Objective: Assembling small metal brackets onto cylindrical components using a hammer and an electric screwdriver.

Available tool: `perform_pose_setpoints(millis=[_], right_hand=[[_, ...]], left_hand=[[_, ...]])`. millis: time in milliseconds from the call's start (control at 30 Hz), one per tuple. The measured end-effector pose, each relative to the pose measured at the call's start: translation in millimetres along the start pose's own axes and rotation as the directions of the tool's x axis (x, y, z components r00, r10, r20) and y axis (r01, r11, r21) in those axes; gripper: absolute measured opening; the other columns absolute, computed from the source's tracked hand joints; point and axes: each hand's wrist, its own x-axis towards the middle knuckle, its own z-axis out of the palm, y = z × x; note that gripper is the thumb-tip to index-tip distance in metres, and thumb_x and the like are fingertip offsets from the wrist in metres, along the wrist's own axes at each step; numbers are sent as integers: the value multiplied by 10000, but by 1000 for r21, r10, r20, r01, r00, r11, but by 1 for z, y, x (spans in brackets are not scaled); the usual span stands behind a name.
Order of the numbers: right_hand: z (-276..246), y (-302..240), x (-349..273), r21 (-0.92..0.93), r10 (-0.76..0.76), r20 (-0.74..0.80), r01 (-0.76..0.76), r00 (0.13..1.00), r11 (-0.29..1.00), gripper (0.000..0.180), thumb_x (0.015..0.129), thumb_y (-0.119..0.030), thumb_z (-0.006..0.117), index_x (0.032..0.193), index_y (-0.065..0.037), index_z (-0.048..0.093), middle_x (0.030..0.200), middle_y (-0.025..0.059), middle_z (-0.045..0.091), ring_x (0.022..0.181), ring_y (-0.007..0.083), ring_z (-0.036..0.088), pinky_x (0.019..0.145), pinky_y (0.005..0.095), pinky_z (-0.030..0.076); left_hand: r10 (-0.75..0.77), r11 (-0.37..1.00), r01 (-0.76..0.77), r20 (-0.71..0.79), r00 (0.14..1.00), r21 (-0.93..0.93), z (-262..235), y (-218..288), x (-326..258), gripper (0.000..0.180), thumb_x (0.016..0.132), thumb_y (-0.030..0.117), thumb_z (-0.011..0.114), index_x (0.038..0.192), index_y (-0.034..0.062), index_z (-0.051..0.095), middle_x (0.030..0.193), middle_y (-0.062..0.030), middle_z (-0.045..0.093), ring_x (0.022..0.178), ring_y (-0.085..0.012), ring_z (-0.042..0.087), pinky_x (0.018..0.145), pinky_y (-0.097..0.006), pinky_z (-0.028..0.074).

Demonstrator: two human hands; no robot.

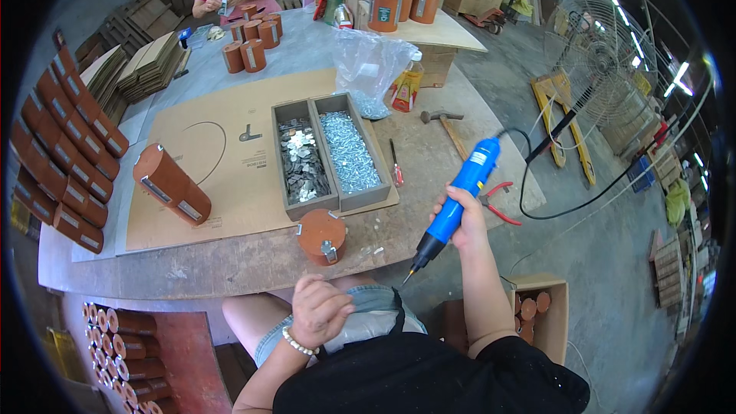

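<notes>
Screwdriver (460, 193) near trays (363, 199) of metal parts (349, 152)

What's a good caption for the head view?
Right hand holds a blue electric screwdriver; a brown cylinder stands nearby.

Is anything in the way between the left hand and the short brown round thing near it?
Nothing visible is: only some tabletop shows between the left hand and the short brown cylinder. The gray trays sit beyond it.
</notes>
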Motion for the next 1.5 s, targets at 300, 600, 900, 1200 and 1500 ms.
perform_pose_setpoints(millis=[300,600,900,1200,1500], right_hand=[[-51,19,116,-696,-179,-49,94,983,712,483,646,-124,706,1051,2,474,901,146,587,775,253,595,695,371,496],[-17,55,204,-883,-268,-76,60,960,465,470,587,-122,691,1026,6,582,990,180,611,909,289,596,799,368,466],[-27,-32,179,-1000,-398,-11,-17,917,-12,256,714,-111,543,924,2,636,978,185,623,937,293,595,856,365,430],[-117,14,235,-910,-564,-65,-281,823,-304,365,838,-201,431,1104,21,544,1192,171,526,1123,344,460,948,394,336],[-27,-86,161,-967,-33,-192,-183,981,179,156,749,-135,552,760,3,625,555,141,574,440,248,550,471,416,455]], left_hand=[[-398,898,430,-245,884,91,15,-32,-16,739,621,204,757,1223,22,370,1214,-213,389,1094,-366,420,907,-438,363],[-571,821,557,-196,797,-130,38,-56,-15,1012,581,271,811,1365,64,207,1351,-157,282,1218,-303,335,977,-407,316],[-775,615,709,-99,624,-345,64,-76,-25,1056,584,233,825,1368,2,156,1309,-164,345,1193,-259,361,999,-371,302],[-779,620,728,-116,616,-292,65,-76,-29,1025,578,216,817,1354,-19,190,1274,-182,393,1179,-285,393,997,-375,305],[-760,644,710,-130,637,-285,65,-74,-28,949,591,132,795,1341,-10,232,1270,-168,401,1164,-271,409,992,-364,313]])
